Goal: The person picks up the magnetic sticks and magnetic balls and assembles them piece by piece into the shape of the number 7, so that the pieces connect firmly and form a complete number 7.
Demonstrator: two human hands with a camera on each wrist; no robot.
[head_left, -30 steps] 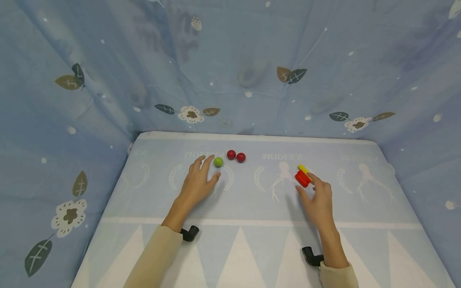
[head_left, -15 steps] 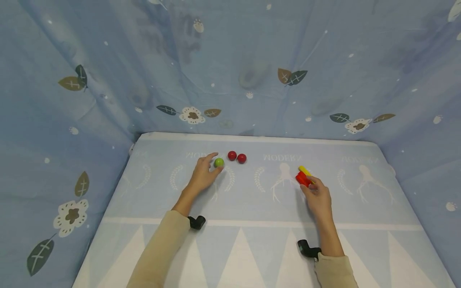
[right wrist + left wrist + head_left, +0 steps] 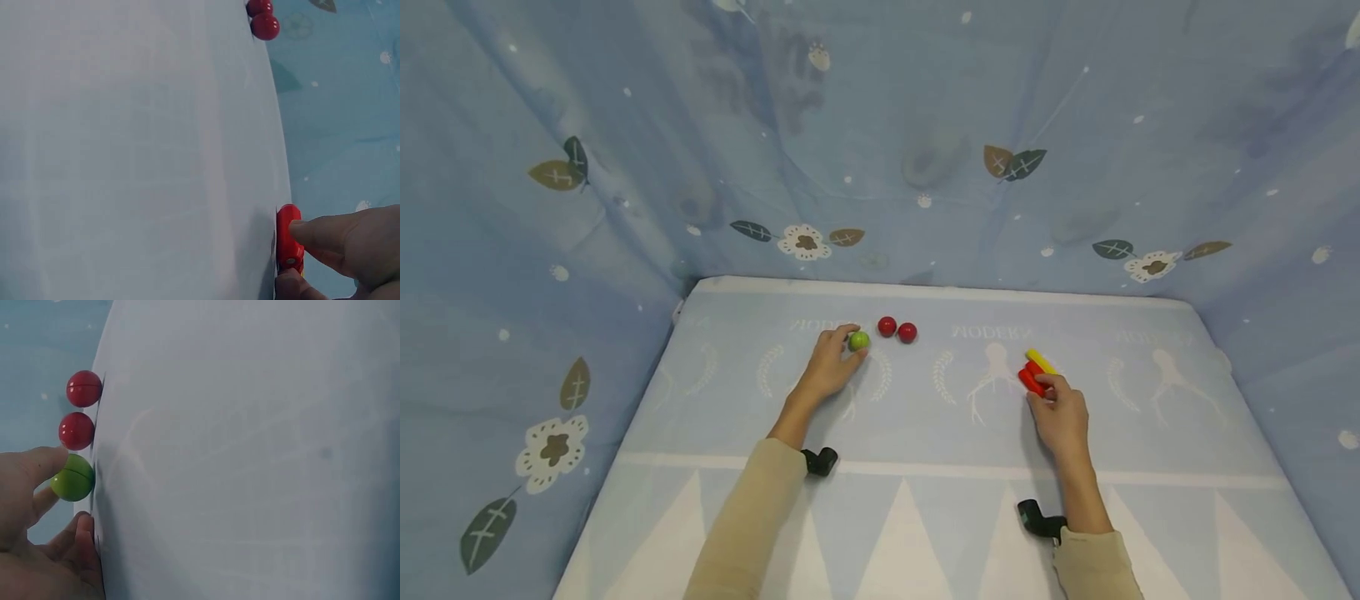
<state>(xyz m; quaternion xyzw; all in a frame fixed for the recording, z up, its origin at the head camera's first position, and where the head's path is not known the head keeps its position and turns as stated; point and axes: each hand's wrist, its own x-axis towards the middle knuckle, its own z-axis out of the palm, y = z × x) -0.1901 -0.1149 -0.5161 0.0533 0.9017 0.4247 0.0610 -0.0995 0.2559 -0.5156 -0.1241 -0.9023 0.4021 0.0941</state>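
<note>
In the head view my left hand point(image 3: 829, 364) curls its thumb and fingers round a small green ball point(image 3: 860, 341). The left wrist view shows the thumb against that green ball point(image 3: 74, 480) and a finger behind it. Two shiny red balls point(image 3: 887, 326) sit just right of it. On the right side my right hand point(image 3: 1062, 414) pinches the near end of a short red stick point(image 3: 1028, 382). A second red piece and a yellow stick point(image 3: 1041, 361) lie alongside, partly behind the fingers. In the right wrist view the thumb presses on the rounded red stick point(image 3: 289, 234).
A pale blue and white patterned cloth point(image 3: 925, 425) covers the table. Blue floral curtains point(image 3: 880, 150) stand behind it and at both sides. Black wrist cameras point(image 3: 822, 461) stick out inward from both forearms.
My left hand has moved slightly right and closed its fingers round the green ball. My right thumb and fingers have come together on the red stick, whose two red pieces now look slightly apart.
</note>
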